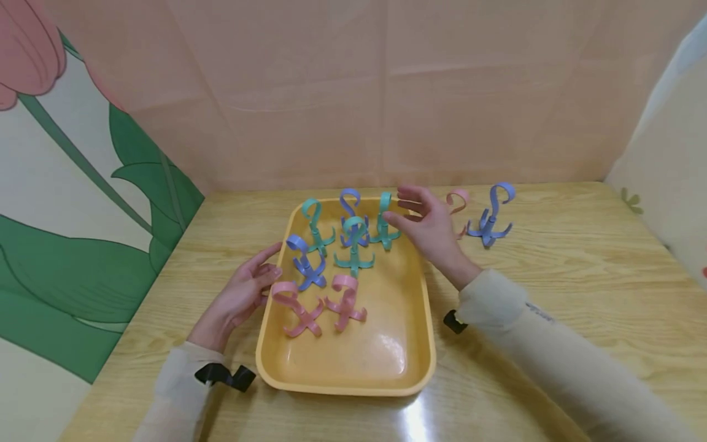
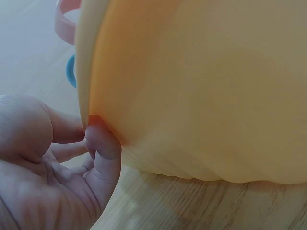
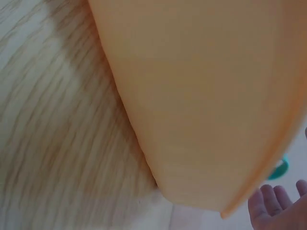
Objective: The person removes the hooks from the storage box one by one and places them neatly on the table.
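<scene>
The left hand (image 1: 245,291) pinches the rectangular yellow plastic tray (image 1: 397,313), likely light and stiff, by its rim (image 1: 348,390), the surest hold, while the right hand (image 1: 434,232) grasps nothing.

Tray (image 1: 386,368) is yellow-orange, holding near pink hooks (image 1: 347,309), farther blue hooks (image 1: 311,274) and teal hooks (image 1: 354,263), with another blue one (image 1: 488,229) at right; table (image 1: 580,264) pale wood-grain, far backdrop (image 1: 309,92) peach, left panel (image 1: 61,267) white with green leaves, sleeves (image 1: 563,356) cream.
</scene>
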### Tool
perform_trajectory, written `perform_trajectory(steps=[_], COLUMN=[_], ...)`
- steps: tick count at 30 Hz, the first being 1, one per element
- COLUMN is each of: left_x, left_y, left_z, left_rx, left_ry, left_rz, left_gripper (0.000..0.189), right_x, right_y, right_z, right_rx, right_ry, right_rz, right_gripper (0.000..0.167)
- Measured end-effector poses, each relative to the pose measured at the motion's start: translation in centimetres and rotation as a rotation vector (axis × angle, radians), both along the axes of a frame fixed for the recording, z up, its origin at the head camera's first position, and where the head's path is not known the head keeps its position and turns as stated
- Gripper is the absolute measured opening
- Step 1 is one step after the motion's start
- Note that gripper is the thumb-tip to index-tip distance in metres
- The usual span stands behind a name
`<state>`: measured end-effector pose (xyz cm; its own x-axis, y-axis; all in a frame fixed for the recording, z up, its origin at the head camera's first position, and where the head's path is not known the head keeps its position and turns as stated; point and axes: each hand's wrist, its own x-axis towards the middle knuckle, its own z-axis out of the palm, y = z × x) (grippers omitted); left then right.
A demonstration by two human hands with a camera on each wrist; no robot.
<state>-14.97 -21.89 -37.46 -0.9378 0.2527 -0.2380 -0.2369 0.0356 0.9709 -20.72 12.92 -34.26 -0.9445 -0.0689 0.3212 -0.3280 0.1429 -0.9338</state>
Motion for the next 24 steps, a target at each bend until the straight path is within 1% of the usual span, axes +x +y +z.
perform_trajectory(steps=[5, 9, 13, 18, 24], left_x=[0.0, 0.0, 0.0, 0.0, 0.0], left_y=[0.0, 0.0, 0.0, 0.0, 0.0], left_z=[0.0, 0.0, 0.1, 0.1, 0.1], left_rx=[0.0, 0.002, 0.006, 0.007, 0.0], left_ry=[-0.003, -0.006, -0.005, -0.009, -0.011], left_rz=[0.003, 0.003, 0.001, 0.003, 0.002], left_gripper=[0.059, 0.059, 0.059, 0.059, 0.059], right_x=[-0.5, -0.8, -1.1, -1.3, -1.7], right_y=[-1.0, -1.5, -1.9, -2.4, -2.6], right_z=[-0.4, -0.7, -0.9, -1.0, -1.1], right_rx=[0.021, 0.029, 0.041, 0.054, 0.025], right_ry=[-0.037, -0.068, -0.063, -0.058, -0.074], right_rz=[-0.042, -0.049, -0.062, -0.092, -0.125], right_gripper=[0.056, 0.058, 0.06, 0.056, 0.05])
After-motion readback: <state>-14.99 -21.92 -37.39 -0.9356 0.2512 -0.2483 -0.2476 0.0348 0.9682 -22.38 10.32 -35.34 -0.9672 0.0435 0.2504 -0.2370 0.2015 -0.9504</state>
